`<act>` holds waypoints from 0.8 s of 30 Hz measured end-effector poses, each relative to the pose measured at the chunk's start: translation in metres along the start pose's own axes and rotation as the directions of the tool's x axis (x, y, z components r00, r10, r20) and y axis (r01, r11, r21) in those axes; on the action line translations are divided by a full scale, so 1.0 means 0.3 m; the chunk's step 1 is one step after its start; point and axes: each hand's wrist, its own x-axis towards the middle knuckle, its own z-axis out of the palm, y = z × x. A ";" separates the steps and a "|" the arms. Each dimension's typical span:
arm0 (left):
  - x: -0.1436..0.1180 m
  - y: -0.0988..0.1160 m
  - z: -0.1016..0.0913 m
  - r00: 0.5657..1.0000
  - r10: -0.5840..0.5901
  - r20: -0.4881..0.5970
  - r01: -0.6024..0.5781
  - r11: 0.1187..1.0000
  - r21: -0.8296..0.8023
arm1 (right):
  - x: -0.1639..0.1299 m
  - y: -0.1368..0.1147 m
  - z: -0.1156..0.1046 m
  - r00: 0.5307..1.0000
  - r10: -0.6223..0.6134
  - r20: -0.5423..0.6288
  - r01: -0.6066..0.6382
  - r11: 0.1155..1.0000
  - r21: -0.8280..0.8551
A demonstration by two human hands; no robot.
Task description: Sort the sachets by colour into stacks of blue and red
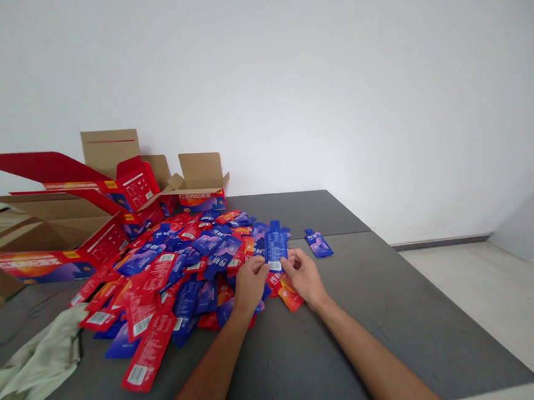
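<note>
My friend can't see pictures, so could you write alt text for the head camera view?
A person's left hand and right hand hold a flat blue printed pouch by its lower end at a dark grey table. A heap of red and blue flat pouches spreads leftward, with open red cardboard boxes beyond and a pale green cloth nearby.

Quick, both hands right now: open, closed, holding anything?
Left hand: closed, holding one side of the blue pouch.
Right hand: closed, holding its opposite side.

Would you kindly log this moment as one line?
left hand: holds blue pouch, lower left | right hand: holds it, lower right | pouch pile: mostly left | lone pouch: right, on table
</note>
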 end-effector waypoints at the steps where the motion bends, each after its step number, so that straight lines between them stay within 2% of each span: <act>1: -0.002 0.004 0.001 0.998 0.043 -0.041 -0.041 0.998 0.053 | -0.004 -0.009 0.000 1.000 -0.013 -0.005 0.013 1.000 -0.012; 3: -0.008 0.011 0.009 0.993 0.100 -0.066 -0.094 0.992 0.087 | -0.016 -0.031 0.003 0.999 -0.052 0.002 0.052 0.997 -0.056; 6: -0.018 0.022 0.032 0.994 0.104 0.025 -0.104 0.995 0.005 | -0.038 -0.063 0.015 0.985 -0.137 0.100 0.151 0.978 -0.143; 9: -0.025 0.035 0.045 0.990 0.107 0.093 -0.098 0.990 -0.103 | -0.054 -0.076 0.027 0.952 -0.233 0.196 0.272 0.941 -0.200; 12: -0.028 0.042 0.038 0.996 0.066 0.062 -0.056 0.988 -0.140 | -0.061 -0.065 0.037 0.927 -0.323 0.190 0.368 0.885 -0.287; 16: -0.020 0.025 0.022 1.000 -0.018 -0.010 0.016 0.989 -0.145 | -0.069 -0.036 0.050 0.937 -0.327 0.121 0.346 0.835 -0.428; 20: -0.013 0.004 0.024 0.999 -0.028 0.025 0.031 0.986 -0.164 | -0.066 -0.015 0.056 0.937 -0.322 0.134 0.348 0.840 -0.416; 24: -0.013 0.008 0.038 0.995 -0.084 0.045 0.092 0.964 -0.248 | -0.016 0.024 0.015 0.945 -0.326 0.008 0.287 0.819 -0.496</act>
